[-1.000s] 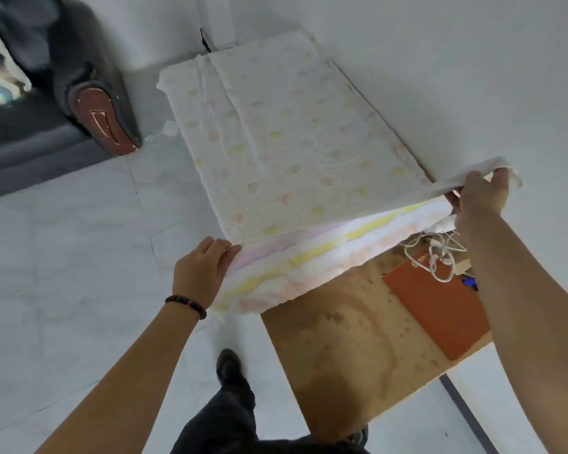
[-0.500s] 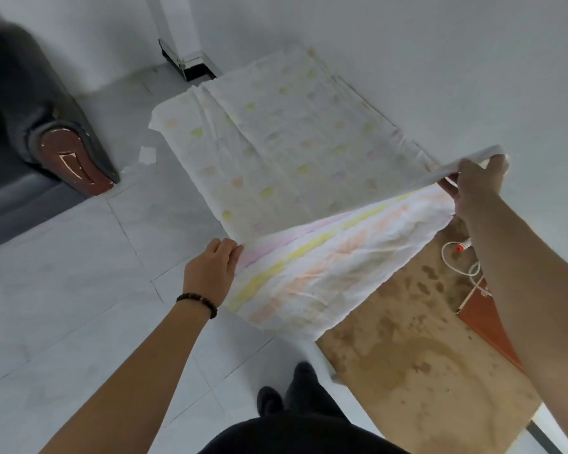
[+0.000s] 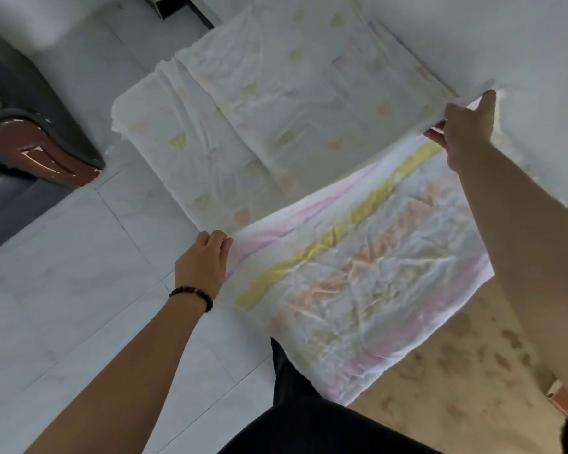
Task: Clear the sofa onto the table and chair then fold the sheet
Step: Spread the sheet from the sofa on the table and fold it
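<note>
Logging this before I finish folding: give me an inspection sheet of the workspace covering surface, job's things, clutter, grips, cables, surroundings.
Surface: mottled brown wooden table, partly under the sheet.
Job's things: white pastel-patterned fabric sheet, far part spread out, near striped flap hanging from both hands.
Clutter: orange flat item at table's right edge, mostly cut off.
Grips: left hand and right hand each hold the sheet's fold.
Cables: nothing seen.
Surroundings: white tiled floor, dark sofa with glossy brown armrest, white wall.

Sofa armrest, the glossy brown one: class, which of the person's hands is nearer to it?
Left. The left hand holds the sheet at its edge facing the sofa armrest; the right hand holds the opposite edge by the wall, beyond the sheet.
</note>
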A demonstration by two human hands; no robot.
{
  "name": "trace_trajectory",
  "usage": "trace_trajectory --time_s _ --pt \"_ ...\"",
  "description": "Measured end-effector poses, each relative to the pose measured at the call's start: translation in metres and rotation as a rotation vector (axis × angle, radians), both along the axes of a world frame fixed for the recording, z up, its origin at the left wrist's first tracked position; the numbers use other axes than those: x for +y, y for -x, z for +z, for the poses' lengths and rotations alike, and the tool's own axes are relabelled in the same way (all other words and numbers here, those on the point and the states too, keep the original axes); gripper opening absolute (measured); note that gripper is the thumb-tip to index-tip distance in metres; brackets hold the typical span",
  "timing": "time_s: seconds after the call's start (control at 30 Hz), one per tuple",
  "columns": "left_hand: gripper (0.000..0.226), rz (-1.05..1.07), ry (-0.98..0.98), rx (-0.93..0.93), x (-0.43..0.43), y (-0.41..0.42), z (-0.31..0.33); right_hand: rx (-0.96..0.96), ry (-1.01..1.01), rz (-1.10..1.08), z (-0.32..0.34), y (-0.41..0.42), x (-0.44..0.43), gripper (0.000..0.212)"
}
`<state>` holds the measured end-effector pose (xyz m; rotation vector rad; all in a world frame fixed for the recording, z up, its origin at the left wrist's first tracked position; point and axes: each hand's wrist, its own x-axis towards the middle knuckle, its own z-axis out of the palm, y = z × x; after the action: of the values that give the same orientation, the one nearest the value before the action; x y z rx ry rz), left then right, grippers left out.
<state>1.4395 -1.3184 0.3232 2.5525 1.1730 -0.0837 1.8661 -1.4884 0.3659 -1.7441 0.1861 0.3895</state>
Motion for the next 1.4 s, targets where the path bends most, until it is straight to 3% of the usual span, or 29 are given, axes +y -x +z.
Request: trace_trajectory --time_s 0.03,0.13,0.23,0.37,0.47,0.6,0.67,0.73,0.8,0.93,1.03,1.27,1.4 --pt "0.024 0.015 0.026 0.024 0.008 -0.004 -0.007 0.029 -0.008 0.032 -0.015 -0.008 0.015 0.037" --pt "0.019 0.023 0.052 0.04 0.02 -0.013 -0.02 0.153 0.072 0.115 -0.056 -0.016 0.051 0.086" --pt "0.018 -0.091 -0.072 0.067 0.019 -0.017 -0.022 0.029 0.331 0.197 -0.08 -0.018 0.064 0.102" --pt "0.051 -0.289 -0.056 0.086 0.031 -0.04 -0.018 0.023 0.325 0.244 -0.085 -0.024 0.065 0.088" --pt "0.058 -0.518 -0.038 0.112 0.044 -0.062 -0.019 0.048 0.256 0.185 -0.078 -0.022 0.068 0.071" --pt "0.072 -0.622 -0.046 0.195 0.068 -0.077 -0.032 0.036 0.261 0.238 -0.065 0.003 0.062 0.076" --pt "0.083 -0.666 -0.057 0.243 0.083 -0.081 -0.038 -0.077 0.383 0.285 -0.06 0.035 0.059 0.069" --pt "0.093 -0.739 -0.075 0.27 0.099 -0.085 -0.04 -0.27 0.626 0.317 -0.057 0.077 0.057 0.061" --pt "0.1 -0.853 -0.09 0.31 0.115 -0.091 -0.04 -0.335 0.78 0.298 -0.059 0.124 0.057 0.06" --pt "0.106 -1.0 -0.087 0.302 0.149 -0.092 -0.046 -0.108 0.998 0.256 -0.078 0.215 0.072 0.079" --pt "0.104 -1.056 -0.073 0.286 0.16 -0.082 -0.049 0.053 1.075 0.31 -0.091 0.245 0.082 0.079" --pt "0.104 -1.074 -0.05 0.419 0.163 -0.082 -0.034 0.153 1.086 0.385 -0.067 0.233 0.077 0.087" --pt "0.09 -1.166 -0.033 0.277 0.16 -0.128 -0.012 0.144 1.047 0.297 -0.054 0.238 0.074 0.083"
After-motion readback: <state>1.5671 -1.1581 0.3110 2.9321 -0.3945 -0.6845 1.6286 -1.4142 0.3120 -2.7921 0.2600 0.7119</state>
